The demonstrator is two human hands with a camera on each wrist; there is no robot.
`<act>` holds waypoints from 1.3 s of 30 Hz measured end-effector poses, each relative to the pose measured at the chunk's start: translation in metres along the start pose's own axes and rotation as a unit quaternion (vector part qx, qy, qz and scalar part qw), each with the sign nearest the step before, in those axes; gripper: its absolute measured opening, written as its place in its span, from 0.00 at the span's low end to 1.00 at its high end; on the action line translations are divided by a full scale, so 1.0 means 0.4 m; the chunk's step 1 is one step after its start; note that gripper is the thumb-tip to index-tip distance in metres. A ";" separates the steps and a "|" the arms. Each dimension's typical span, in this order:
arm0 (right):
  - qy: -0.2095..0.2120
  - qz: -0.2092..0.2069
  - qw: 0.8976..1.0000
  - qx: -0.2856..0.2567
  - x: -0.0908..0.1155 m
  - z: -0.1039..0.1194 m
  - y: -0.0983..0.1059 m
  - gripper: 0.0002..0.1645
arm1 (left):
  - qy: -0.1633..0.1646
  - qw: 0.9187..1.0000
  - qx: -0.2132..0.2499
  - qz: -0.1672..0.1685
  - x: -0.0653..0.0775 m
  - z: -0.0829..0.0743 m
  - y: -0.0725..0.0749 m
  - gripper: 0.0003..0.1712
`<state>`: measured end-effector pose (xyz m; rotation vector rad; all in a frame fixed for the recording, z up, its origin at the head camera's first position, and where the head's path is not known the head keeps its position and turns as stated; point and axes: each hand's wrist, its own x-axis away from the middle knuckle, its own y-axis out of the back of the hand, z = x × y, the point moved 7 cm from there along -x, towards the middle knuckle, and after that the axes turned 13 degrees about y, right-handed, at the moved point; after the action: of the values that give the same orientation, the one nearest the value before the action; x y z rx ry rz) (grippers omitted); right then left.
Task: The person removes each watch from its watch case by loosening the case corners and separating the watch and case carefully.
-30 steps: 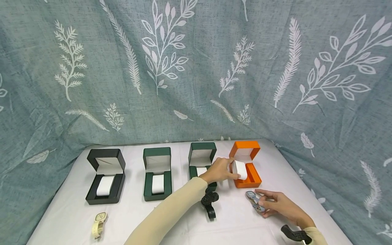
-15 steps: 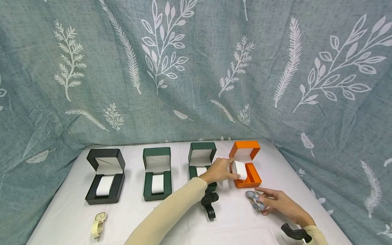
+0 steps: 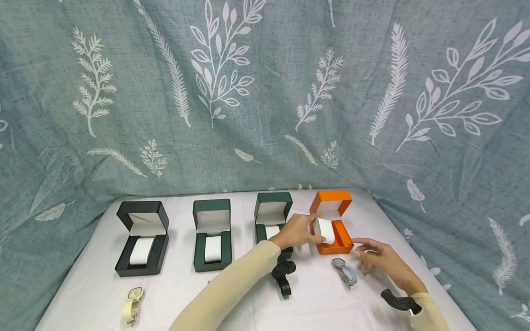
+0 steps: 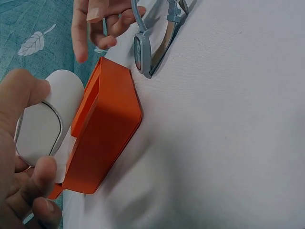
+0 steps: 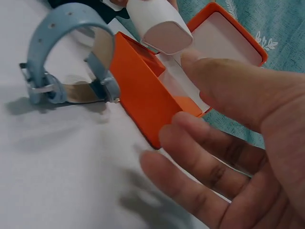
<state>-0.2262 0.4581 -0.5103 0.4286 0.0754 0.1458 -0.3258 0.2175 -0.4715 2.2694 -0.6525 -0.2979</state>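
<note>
In the head view my left hand (image 3: pixel 299 230) pinches a white watch cushion (image 3: pixel 325 230) by its sides, over the left part of an open orange watch box (image 3: pixel 340 246). The left wrist view shows thumb and fingers on the cushion (image 4: pixel 71 93) beside the orange box (image 4: pixel 112 112). Near the box's front right corner, my right hand (image 3: pixel 383 262) hovers with nothing in it, fingers loosely bent. A light blue watch (image 3: pixel 344 271) stands on the white table just left of that hand; its strap (image 5: pixel 71 21) forms a buckled loop in the right wrist view.
Farther left stand two open green watch boxes (image 3: pixel 199 257) (image 3: pixel 274 197) and an open black one (image 3: pixel 121 262), each with a white cushion. A cream watch (image 3: pixel 133 303) lies at the front left. Behind the white table (image 3: pixel 314 303) hangs a leaf-patterned cloth (image 3: pixel 265 92).
My right hand has let go of the light blue watch and moved up and right toward the orange box's corner. The left hand and cushion have stayed in place.
</note>
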 end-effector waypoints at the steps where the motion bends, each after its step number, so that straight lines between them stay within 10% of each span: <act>1: 0.006 -0.006 1.000 0.000 -0.004 0.001 0.005 0.35 | 0.000 1.000 -0.001 0.000 0.000 0.000 0.000 0.47; 39: -0.001 0.039 0.999 -0.015 -0.122 -0.053 0.019 0.46 | 0.010 1.000 -0.018 -0.008 0.003 -0.013 -0.002 0.47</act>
<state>-0.2773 0.4660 -0.5243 0.4021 0.0553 0.2233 -0.3224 0.2205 -0.4686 2.2420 -0.6151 -0.2908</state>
